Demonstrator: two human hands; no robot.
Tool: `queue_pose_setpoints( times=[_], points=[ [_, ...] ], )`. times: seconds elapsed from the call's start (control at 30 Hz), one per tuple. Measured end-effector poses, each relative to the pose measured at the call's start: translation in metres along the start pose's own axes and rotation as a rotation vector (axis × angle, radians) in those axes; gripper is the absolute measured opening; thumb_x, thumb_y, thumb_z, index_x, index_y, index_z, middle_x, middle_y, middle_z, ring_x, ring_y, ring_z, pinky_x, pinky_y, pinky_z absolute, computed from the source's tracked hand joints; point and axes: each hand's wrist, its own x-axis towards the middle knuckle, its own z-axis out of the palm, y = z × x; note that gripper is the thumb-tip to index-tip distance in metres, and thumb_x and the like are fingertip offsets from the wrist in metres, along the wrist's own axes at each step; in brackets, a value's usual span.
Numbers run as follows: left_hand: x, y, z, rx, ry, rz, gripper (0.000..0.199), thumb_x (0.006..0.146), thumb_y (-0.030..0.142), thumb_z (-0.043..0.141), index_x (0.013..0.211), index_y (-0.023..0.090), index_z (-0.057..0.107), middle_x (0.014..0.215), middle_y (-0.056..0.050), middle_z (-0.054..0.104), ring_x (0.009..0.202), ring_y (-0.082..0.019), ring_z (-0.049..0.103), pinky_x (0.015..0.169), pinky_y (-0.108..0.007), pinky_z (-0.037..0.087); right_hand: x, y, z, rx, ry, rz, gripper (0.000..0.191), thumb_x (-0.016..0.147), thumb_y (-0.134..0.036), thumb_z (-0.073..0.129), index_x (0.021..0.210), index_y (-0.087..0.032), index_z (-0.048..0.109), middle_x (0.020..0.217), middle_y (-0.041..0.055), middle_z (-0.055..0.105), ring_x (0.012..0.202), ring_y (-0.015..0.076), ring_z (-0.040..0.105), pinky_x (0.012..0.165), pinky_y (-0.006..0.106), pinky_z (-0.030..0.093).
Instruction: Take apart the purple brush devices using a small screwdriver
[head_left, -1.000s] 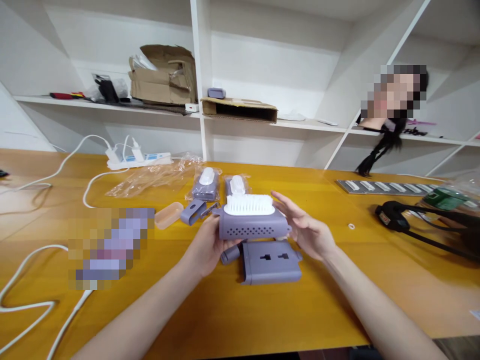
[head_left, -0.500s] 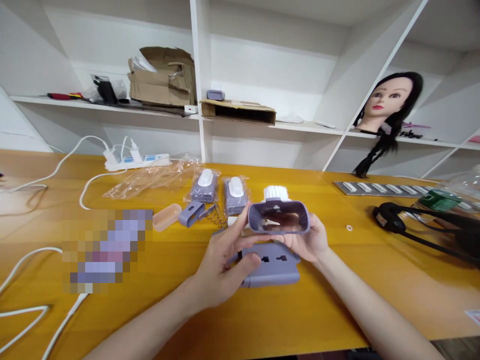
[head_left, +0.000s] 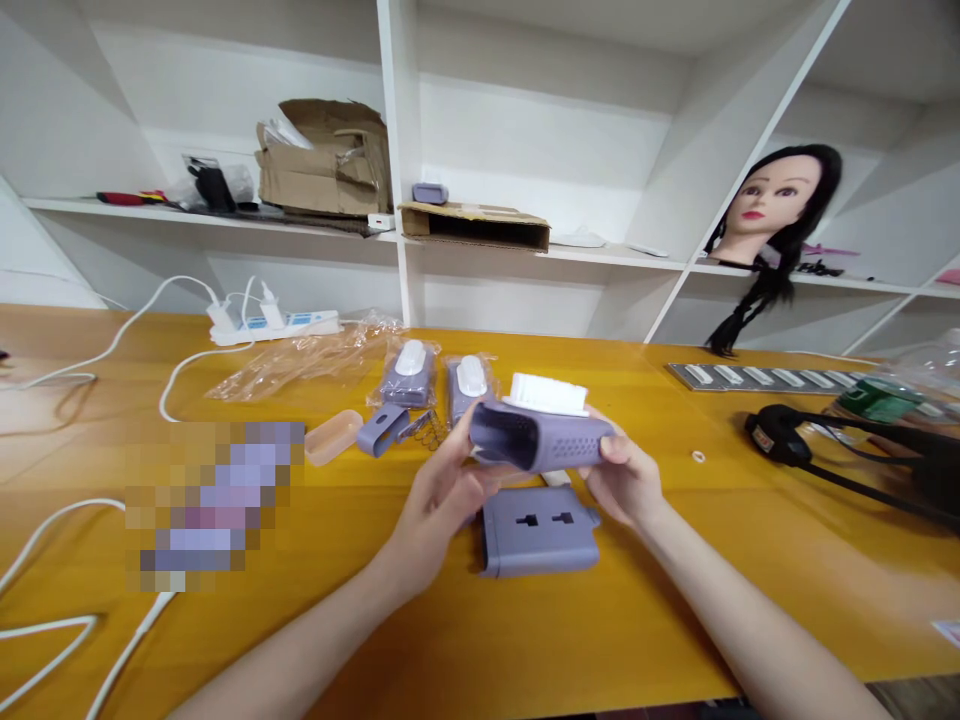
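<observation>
Between my two hands, above the table, is a hollow purple plastic housing (head_left: 574, 445) with rows of small holes in its side and a white ridged part (head_left: 549, 394) on top. Its open end faces left and toward me. My left hand (head_left: 439, 500) grips the open end, and my right hand (head_left: 626, 470) closes on the other end with the thumb on the perforated side. Below them a second purple housing (head_left: 544, 545) with two dark cutouts lies flat on the wood. Behind my left hand sit a small purple bracket (head_left: 384, 430) and some coiled wire (head_left: 429, 428).
Two bagged purple units (head_left: 409, 375) stand at the back beside crumpled plastic film (head_left: 300, 365). A peach-coloured tray (head_left: 333, 438) lies left of them. White cables (head_left: 169, 380) run from a power strip (head_left: 304, 322). Black straps (head_left: 780, 440) and a slatted metal strip (head_left: 757, 377) are at right.
The purple housing has been turned: its open end faced me before and now points left, showing the perforated side. My left hand has shifted off the housing on the table.
</observation>
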Motion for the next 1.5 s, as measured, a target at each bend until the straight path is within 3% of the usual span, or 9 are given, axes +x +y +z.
queue_pose_setpoints(
  times=[0.1, 0.23, 0.37, 0.57, 0.73, 0.93, 1.13, 1.33, 1.5],
  points=[
    [0.007, 0.006, 0.002, -0.123, 0.193, -0.243, 0.063, 0.082, 0.054, 0.047, 0.139, 0.036, 0.028, 0.145, -0.003, 0.036, 0.102, -0.027, 0.061, 0.084, -0.04, 0.047, -0.004, -0.005, 0.006, -0.395, 0.167, -0.258, 0.05, 0.065, -0.033, 0.062, 0.113, -0.024, 0.053, 0.105, 0.007, 0.058, 0.089, 0.0233, 0.058, 0.075, 0.04, 0.051],
    [0.01, 0.006, 0.006, -0.229, 0.184, -0.405, 0.051, 0.083, 0.051, 0.046, 0.13, 0.031, 0.039, 0.142, -0.002, 0.04, 0.101, -0.023, 0.062, 0.082, -0.034, 0.047, -0.014, -0.008, 0.024, -0.922, 0.359, -0.527, 0.063, 0.062, -0.032, 0.072, 0.121, -0.023, 0.05, 0.111, 0.0104, 0.049, 0.098, 0.0264, 0.053, 0.074, 0.042, 0.051],
    [0.009, -0.004, 0.007, -0.259, 0.179, -0.444, 0.038, 0.079, 0.041, 0.059, 0.113, 0.024, 0.055, 0.117, -0.003, 0.061, 0.078, -0.014, 0.064, 0.072, -0.026, 0.048, -0.026, -0.005, 0.042, -1.162, 0.201, -0.72, 0.093, 0.062, -0.044, 0.075, 0.139, -0.019, 0.031, 0.116, 0.0161, 0.044, 0.106, 0.0311, 0.05, 0.083, 0.047, 0.05],
    [0.012, -0.005, 0.0, -0.453, 0.294, -0.55, 0.028, 0.078, 0.041, 0.06, 0.09, 0.017, 0.065, 0.079, -0.003, 0.07, 0.064, -0.012, 0.062, 0.063, -0.023, 0.05, -0.04, -0.008, 0.052, -1.081, -0.06, -0.782, 0.09, 0.077, -0.022, 0.064, 0.146, -0.023, 0.006, 0.127, 0.0161, 0.045, 0.119, 0.0295, 0.044, 0.092, 0.046, 0.046],
    [0.012, -0.004, -0.003, -0.533, 0.203, -0.609, 0.031, 0.08, 0.044, 0.055, 0.084, 0.014, 0.064, 0.064, -0.004, 0.066, 0.047, -0.011, 0.056, 0.054, -0.025, 0.049, -0.032, -0.015, 0.043, -1.018, 0.037, -0.654, 0.079, 0.077, -0.021, 0.064, 0.142, -0.029, 0.02, 0.12, 0.0104, 0.056, 0.109, 0.0286, 0.052, 0.091, 0.05, 0.044],
    [0.009, 0.006, -0.005, -0.549, 0.202, -0.562, 0.033, 0.08, 0.044, 0.053, 0.09, 0.014, 0.061, 0.063, -0.003, 0.063, 0.049, -0.013, 0.057, 0.054, -0.027, 0.048, -0.017, -0.009, 0.028, -0.907, -0.132, -0.51, 0.056, 0.075, -0.028, 0.069, 0.126, -0.029, 0.047, 0.127, 0.0085, 0.051, 0.118, 0.0271, 0.048, 0.098, 0.047, 0.041],
    [0.009, 0.011, 0.001, -0.439, 0.223, -0.415, 0.027, 0.079, 0.04, 0.053, 0.094, 0.018, 0.057, 0.1, -0.008, 0.066, 0.091, -0.026, 0.065, 0.077, -0.035, 0.049, -0.012, 0.0, 0.024, -0.976, 0.1, -0.644, 0.049, 0.079, -0.024, 0.064, 0.125, -0.03, 0.049, 0.124, 0.0102, 0.046, 0.11, 0.0272, 0.052, 0.091, 0.05, 0.046],
    [0.01, -0.004, -0.002, -0.384, 0.407, -0.509, 0.025, 0.072, 0.019, 0.058, 0.097, 0.019, 0.059, 0.092, -0.005, 0.066, 0.082, -0.02, 0.062, 0.072, -0.035, 0.05, -0.015, 0.016, 0.023, -1.21, -0.008, -0.849, 0.067, 0.08, -0.021, 0.062, 0.138, -0.032, 0.032, 0.134, 0.0128, 0.031, 0.118, 0.0334, 0.043, 0.088, 0.052, 0.049],
    [0.013, -0.006, -0.004, -0.44, 0.381, -0.426, 0.019, 0.067, 0.012, 0.061, 0.085, 0.019, 0.062, 0.08, -0.002, 0.068, 0.08, -0.02, 0.062, 0.07, -0.03, 0.049, -0.02, 0.011, 0.029, -1.217, -0.018, -0.9, 0.073, 0.074, -0.033, 0.069, 0.138, -0.035, 0.033, 0.14, 0.011, 0.026, 0.122, 0.0375, 0.037, 0.093, 0.057, 0.042]
  ],
)
